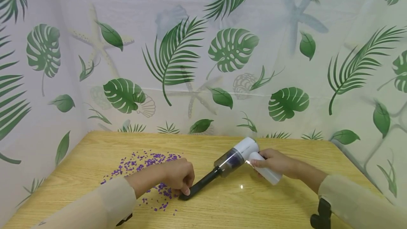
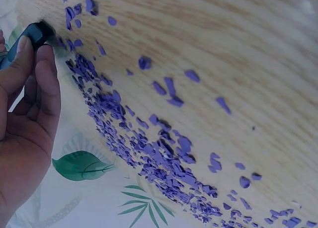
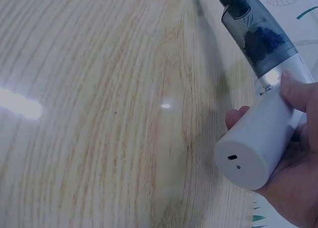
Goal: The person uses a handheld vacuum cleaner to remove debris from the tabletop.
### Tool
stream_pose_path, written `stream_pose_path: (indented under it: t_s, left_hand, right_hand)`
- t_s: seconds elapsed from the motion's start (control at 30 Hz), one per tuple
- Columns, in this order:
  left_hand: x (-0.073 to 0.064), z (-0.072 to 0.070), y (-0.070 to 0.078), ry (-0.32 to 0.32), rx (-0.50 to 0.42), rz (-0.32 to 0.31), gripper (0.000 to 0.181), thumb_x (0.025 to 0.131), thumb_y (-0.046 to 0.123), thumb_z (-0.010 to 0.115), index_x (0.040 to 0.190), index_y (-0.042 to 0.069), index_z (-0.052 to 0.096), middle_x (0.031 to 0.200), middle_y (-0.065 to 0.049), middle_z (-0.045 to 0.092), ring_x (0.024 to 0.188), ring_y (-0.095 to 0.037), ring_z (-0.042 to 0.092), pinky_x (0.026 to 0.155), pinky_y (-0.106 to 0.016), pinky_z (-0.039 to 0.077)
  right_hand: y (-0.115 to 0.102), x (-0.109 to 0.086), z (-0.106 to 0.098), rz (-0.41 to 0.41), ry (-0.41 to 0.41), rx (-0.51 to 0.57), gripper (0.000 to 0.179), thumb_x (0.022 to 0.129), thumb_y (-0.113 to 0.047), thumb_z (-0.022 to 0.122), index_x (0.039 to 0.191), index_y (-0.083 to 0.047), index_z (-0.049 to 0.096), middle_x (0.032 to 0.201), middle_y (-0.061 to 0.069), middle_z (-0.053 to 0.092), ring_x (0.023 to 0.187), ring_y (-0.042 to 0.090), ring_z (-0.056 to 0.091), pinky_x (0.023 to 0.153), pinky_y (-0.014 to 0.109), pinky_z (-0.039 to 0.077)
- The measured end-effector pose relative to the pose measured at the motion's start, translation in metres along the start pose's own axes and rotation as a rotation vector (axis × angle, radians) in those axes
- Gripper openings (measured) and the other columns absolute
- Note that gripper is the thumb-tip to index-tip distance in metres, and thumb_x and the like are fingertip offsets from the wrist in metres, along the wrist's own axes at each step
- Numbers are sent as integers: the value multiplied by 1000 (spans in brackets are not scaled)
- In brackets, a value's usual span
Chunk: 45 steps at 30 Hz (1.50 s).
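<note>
A small white handheld vacuum [image 1: 246, 154] with a smoky clear dust cup [image 3: 261, 37] and a long black nozzle [image 1: 200, 186] lies low over the wooden table [image 1: 241, 207]. My right hand [image 1: 275, 162] grips its white handle [image 3: 258, 143], thumb near the lit part. My left hand [image 1: 178, 177] pinches the black nozzle tip [image 2: 35, 34] between thumb and fingers at the table surface. Purple granules [image 1: 140, 162] lie scattered on the table left of the nozzle, and in the left wrist view the purple granules [image 2: 159, 148] spread in a dense band. Some purple bits sit inside the dust cup.
A leaf-printed curtain [image 1: 203, 52] walls in the table at the back and both sides. A bright light glare [image 3: 20, 104] shows on the wood. A black strap [image 1: 321, 215] sits on my right sleeve.
</note>
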State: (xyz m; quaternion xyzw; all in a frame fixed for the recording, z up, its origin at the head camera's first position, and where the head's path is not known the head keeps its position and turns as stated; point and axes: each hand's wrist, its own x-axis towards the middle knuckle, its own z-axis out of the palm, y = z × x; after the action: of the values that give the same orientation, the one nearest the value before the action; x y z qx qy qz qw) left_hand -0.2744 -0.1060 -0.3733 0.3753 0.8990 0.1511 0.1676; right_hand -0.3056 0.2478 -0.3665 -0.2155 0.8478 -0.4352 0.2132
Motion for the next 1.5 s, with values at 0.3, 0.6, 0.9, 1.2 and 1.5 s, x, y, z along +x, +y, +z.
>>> stream_pose_path:
  t_s: [0.3,0.6,0.9,1.2,1.5]
  left_hand:
    - [-8,-1,6,-98,-37,-88,20,79,13,84,65,12,69,56,7,65,45,-6,61,54,-18,52]
    - [-14,-1,9,-199,-82,-132,25,81,11,82,62,10,66,53,2,66,43,-7,61,50,-21,54]
    - [29,4,23,7,191,-22,22,81,21,84,65,14,71,56,10,60,51,-2,53,52,-15,45]
    - [95,9,62,109,313,-55,19,83,25,83,75,13,71,67,8,64,60,-3,55,56,-15,45]
    - [94,5,65,89,310,-56,14,87,24,80,83,12,74,73,5,68,62,-4,58,57,-15,47]
  right_hand:
    - [-3,-1,10,-25,-29,7,31,101,-24,58,101,7,61,87,14,66,76,22,63,68,35,54]
    - [-10,1,15,-36,-50,-11,29,102,-24,57,101,5,61,87,15,66,76,23,63,68,35,55]
    - [-2,-8,-30,-11,23,-90,32,102,-24,57,112,6,57,97,15,65,84,26,67,73,38,54]
    - [27,-28,-93,28,110,-238,33,102,-20,57,114,11,57,96,13,68,83,21,66,72,36,52]
    - [25,-36,-99,38,87,-168,37,102,-21,56,119,12,54,94,12,66,84,23,63,71,37,53]
